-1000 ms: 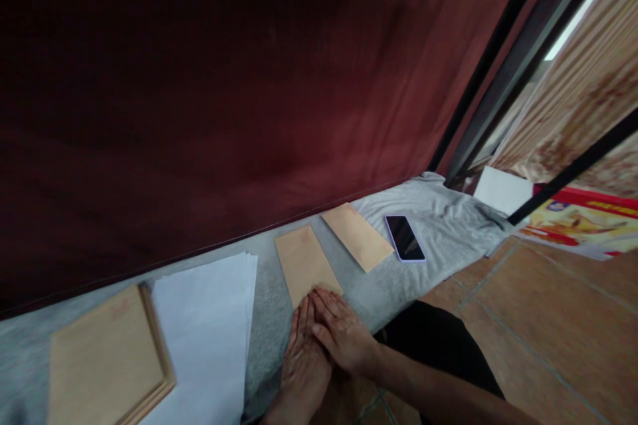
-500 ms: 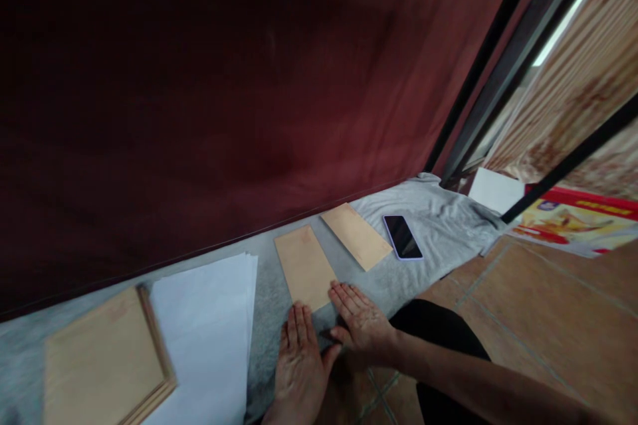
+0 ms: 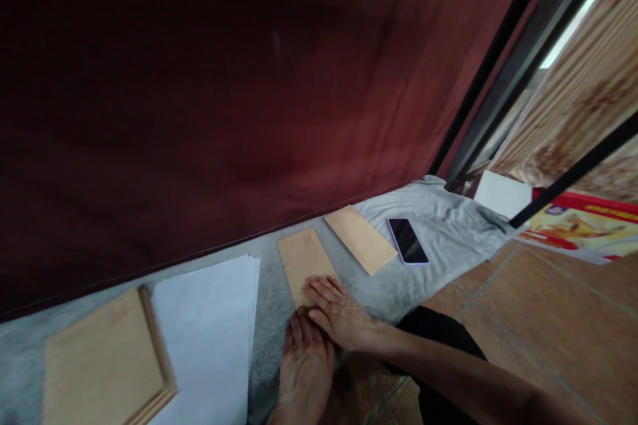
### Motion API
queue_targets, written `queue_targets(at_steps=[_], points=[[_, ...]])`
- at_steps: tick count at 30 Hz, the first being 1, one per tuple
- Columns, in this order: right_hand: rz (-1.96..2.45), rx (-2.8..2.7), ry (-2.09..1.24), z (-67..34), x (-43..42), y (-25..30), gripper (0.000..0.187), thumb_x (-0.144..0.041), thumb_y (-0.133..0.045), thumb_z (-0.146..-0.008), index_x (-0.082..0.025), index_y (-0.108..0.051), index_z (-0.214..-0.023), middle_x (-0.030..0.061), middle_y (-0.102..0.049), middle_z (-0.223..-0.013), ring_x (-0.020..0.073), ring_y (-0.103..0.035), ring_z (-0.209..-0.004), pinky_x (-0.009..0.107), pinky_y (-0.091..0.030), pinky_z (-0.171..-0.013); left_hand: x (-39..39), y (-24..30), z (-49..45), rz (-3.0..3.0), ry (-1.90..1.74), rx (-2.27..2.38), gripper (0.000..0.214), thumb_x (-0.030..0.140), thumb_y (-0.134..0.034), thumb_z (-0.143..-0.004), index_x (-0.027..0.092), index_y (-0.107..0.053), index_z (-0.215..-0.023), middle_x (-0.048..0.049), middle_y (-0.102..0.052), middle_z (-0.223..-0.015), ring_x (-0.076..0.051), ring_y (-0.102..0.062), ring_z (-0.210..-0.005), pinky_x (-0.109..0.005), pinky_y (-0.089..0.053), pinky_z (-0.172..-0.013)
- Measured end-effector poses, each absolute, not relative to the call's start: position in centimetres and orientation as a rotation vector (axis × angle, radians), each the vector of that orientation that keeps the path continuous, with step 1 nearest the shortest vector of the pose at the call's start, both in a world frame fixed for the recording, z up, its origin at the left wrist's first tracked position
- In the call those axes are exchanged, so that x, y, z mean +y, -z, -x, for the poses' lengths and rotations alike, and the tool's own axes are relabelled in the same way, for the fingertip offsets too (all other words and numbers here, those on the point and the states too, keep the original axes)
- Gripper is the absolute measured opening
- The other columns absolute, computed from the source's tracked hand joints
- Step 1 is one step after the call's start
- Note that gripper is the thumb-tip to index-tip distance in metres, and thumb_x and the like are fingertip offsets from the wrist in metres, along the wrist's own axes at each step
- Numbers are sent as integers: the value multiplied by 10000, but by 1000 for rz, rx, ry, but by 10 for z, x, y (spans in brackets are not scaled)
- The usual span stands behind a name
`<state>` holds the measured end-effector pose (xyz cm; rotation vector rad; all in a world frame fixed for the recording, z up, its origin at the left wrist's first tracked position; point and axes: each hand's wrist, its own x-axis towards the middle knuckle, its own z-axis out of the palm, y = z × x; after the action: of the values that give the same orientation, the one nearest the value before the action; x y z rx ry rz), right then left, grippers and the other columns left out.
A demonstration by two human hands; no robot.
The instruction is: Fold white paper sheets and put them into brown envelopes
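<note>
A tan paper envelope (image 3: 304, 255) lies flat on the grey cloth-covered surface. Across its near right part rests my right hand (image 3: 339, 312), open, with the fingers laid flat on the paper. My left hand (image 3: 305, 355) lies palm down at the envelope's near edge, fingers extended, its tips touching or just beside that edge. The near end of the envelope is hidden under the hands. Just to the right is a second tan envelope (image 3: 361, 239), lying at a slant and touched by neither hand.
A phone (image 3: 409, 241) lies beyond the second envelope. White paper sheets (image 3: 207, 332) and a stack of tan envelopes (image 3: 102, 362) are at left. A dark red panel (image 3: 259, 113) rises behind the grey cloth (image 3: 448, 219). Black bars (image 3: 491, 66) and a printed box (image 3: 583, 222) stand at right.
My right hand has slid left and further onto the envelope, from its near right corner. My left hand has stayed near the same edge, with its thumb drawn in. The view shifted slightly.
</note>
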<state>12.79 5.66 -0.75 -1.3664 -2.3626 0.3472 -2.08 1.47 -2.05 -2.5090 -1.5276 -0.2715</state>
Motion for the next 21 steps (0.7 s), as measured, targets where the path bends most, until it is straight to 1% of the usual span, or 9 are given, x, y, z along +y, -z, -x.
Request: queue_targets(at_steps=[2,5,7,9,11,13,17,19,21], points=[[1394,-2346,-312,-130,61,18,520,-348,-401,-1051,-179,-361,-1541,90,-357,-1596,217,-307,-1483,446,-247,-1237,19,11,24,2506,273,-1529,428,111,-400,-867,94,-700,-1172,-218,-699,-1206,-346,-655,-1141,-518,-561,-922],[1390,-2351,-286,-135,62,27,567,-344,-430,-1035,-175,-312,-1563,87,-315,-1614,231,-295,-1488,443,-234,-1241,29,1,31,2554,340,-1581,387,150,-385,-929,112,-714,-1130,-185,-713,-1190,-305,-659,-1133,-471,-553,-947],[1373,-2369,-294,-136,61,28,593,-355,-434,-1030,-163,-287,-1572,91,-283,-1625,239,-274,-1496,443,-217,-1246,39,0,37,2611,443,-1591,399,230,-395,-970,120,-663,-1244,-163,-671,-1298,-294,-606,-1234,-470,-516,-1025],[1363,-2382,-309,-135,59,26,604,-366,-439,-1027,-143,-292,-1569,106,-282,-1622,250,-265,-1499,447,-213,-1247,49,2,40,2717,536,-1575,480,302,-392,-995,140,-510,-1431,-126,-539,-1480,-268,-479,-1382,-467,-446,-1121],[1368,-2372,-312,-133,59,26,585,-365,-432,-1030,-128,-325,-1554,120,-331,-1601,253,-278,-1493,448,-217,-1245,62,8,41,2863,564,-1590,541,343,-349,-1019,187,-344,-1537,-77,-397,-1590,-218,-353,-1470,-443,-381,-1182],[1379,-2338,-292,-130,59,29,547,-355,-413,-1038,-112,-382,-1527,132,-407,-1562,249,-297,-1485,450,-216,-1245,77,13,39,2986,538,-1637,546,361,-292,-1036,216,-277,-1562,-53,-332,-1623,-181,-294,-1496,-418,-338,-1209],[1364,-2314,-269,-125,61,34,523,-372,-467,-1017,-105,-478,-1467,144,-513,-1486,264,-346,-1459,478,-227,-1237,118,17,32,3123,336,-1542,533,362,-244,-1043,246,-277,-1562,-41,-303,-1635,-166,-233,-1516,-428,-232,-1249],[1372,-2318,-299,-124,62,32,533,-393,-506,-998,-107,-503,-1447,148,-532,-1469,266,-373,-1442,477,-239,-1230,141,16,27,3148,210,-1435,529,333,-221,-1043,246,-279,-1561,-39,-301,-1636,-155,-228,-1516,-414,-218,-1250],[1394,-2311,-342,-124,63,28,538,-410,-501,-1000,-99,-510,-1439,153,-524,-1476,257,-375,-1442,454,-231,-1232,162,14,23,3082,125,-1448,537,352,-198,-1043,239,-277,-1562,-38,-298,-1637,-160,-221,-1519,-417,-212,-1247]])
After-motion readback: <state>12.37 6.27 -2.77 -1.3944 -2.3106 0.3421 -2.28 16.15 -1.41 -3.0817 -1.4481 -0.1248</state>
